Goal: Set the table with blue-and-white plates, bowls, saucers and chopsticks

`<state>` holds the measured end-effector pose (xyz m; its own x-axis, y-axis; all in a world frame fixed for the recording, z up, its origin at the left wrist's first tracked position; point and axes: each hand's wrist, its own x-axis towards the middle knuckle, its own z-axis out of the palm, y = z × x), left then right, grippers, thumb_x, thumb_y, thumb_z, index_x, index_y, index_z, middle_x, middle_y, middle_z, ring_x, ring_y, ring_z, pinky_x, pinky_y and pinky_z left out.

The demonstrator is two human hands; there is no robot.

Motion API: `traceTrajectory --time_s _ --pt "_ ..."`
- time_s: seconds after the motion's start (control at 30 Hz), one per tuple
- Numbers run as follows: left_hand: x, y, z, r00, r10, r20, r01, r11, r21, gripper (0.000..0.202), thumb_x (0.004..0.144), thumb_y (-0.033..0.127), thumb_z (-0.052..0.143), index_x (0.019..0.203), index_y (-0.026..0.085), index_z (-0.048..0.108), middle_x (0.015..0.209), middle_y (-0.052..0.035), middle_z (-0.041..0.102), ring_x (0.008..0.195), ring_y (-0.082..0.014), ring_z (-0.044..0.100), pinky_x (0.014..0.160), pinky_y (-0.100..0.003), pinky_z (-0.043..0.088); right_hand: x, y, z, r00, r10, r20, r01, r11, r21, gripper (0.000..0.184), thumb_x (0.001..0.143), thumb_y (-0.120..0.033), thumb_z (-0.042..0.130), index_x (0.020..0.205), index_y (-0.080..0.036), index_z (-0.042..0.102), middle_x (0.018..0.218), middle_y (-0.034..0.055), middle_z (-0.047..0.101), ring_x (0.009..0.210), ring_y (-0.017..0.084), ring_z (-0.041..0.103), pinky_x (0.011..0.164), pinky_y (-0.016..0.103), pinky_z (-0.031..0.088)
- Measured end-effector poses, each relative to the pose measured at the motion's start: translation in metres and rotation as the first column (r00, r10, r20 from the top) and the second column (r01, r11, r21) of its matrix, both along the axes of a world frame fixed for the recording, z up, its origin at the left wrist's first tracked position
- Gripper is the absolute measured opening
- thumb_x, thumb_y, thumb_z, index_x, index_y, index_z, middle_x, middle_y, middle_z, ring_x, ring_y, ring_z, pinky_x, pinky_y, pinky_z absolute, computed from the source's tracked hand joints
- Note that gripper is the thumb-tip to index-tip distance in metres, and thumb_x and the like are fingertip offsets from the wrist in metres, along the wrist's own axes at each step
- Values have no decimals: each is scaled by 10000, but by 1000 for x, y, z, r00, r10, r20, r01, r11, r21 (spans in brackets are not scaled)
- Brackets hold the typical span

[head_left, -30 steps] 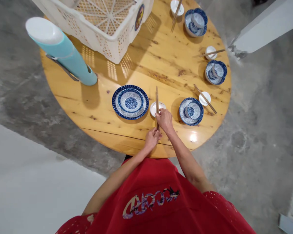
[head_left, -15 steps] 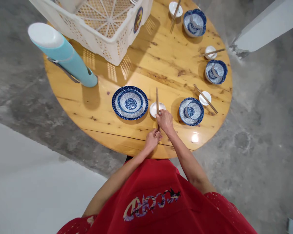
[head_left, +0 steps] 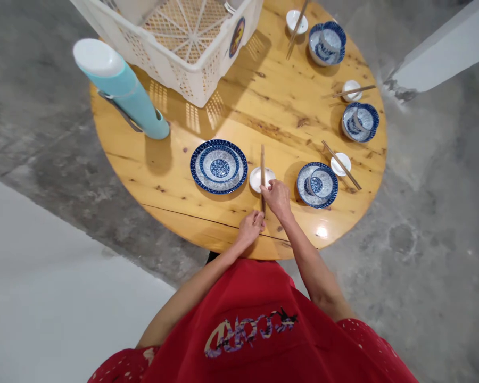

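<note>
**A:** Where are the chopsticks?

**B:** The chopsticks [head_left: 262, 162] lie across a small white dish [head_left: 257, 178] near the front edge of the round wooden worktop [head_left: 271, 106]. They point away from the person. A blue plate [head_left: 219, 166] sits to their left and a blue bowl [head_left: 317, 184] to their right.

**A:** And the hands?

**B:** The right hand [head_left: 278, 198] covers their near half, fingers closed on them. The left hand [head_left: 249, 230] sits just behind, its curled fingers meeting the near tips. I cannot tell whether they grip. Farther back stand a teal flask [head_left: 123, 93] and a white crate [head_left: 183, 42].
</note>
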<state>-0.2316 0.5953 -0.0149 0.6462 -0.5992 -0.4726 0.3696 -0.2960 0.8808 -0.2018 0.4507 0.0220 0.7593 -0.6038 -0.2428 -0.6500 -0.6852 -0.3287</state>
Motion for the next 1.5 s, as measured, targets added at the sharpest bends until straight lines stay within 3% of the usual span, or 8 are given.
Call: traceTrajectory --time_s 0.17,0.47,0.83,0.93,1.03,1.2,1.37,1.5 --pt "4 22 2 998 48 51 -50 999 23 280 961 400 427 785 209 531 668 7 642 564 -123 584 618 -246 448 -12 -7 5 996 -51 72 52 999 -2 400 900 -385 553 1111 -81 704 966 157 735 951 292 670 849 352 461" --pt "18 89 4 979 184 85 -189 980 57 249 927 412 483 855 194 581 722 4 654 568 -99 568 570 -205 446 -51 -5 6 982 -151 113 150 988 22 348 902 -330 502 1016 -111 748 922 133 753 876 266 683 813 335 465" --pt "31 116 -2 958 287 -16 -287 958 23 327 864 495 558 899 172 597 703 0 639 512 -88 550 481 -191 445 -3 13 13 984 -117 131 118 993 6 346 917 -347 530 1117 -139 719 1026 126 743 975 269 671 842 332 463" --pt "33 121 -4 956 288 -48 -289 957 -5 352 847 513 574 903 166 604 699 5 634 492 -80 540 469 -187 443 -4 18 15 977 -103 184 104 995 4 326 921 -351 513 1058 -152 732 986 110 745 945 255 672 816 320 457" --pt "34 125 -9 962 265 -72 -267 963 -23 384 835 536 579 903 160 613 690 6 631 479 -80 540 458 -190 439 -26 27 15 957 -98 273 96 995 19 330 919 -362 480 952 -157 737 920 100 745 855 227 672 777 308 453" --pt "37 130 -16 980 171 -101 -175 984 -34 390 825 558 567 842 169 590 653 12 624 476 -84 552 463 -195 439 -94 57 6 886 -177 430 141 983 114 437 902 -474 449 935 -135 723 787 87 726 682 195 644 685 293 461" --pt "40 136 -12 996 52 -78 -57 997 -58 350 853 521 527 817 176 570 651 15 617 476 -86 551 482 -207 439 -153 99 -3 836 -423 349 328 896 300 520 889 -597 476 959 -141 716 667 48 677 585 185 610 616 287 463" --pt "37 141 -12 1000 -27 -11 27 999 -47 283 899 431 467 806 182 563 658 22 607 490 -88 554 504 -209 433 -174 127 -6 833 -474 284 365 858 362 587 857 -676 492 943 -140 716 636 45 658 583 190 599 599 294 466"
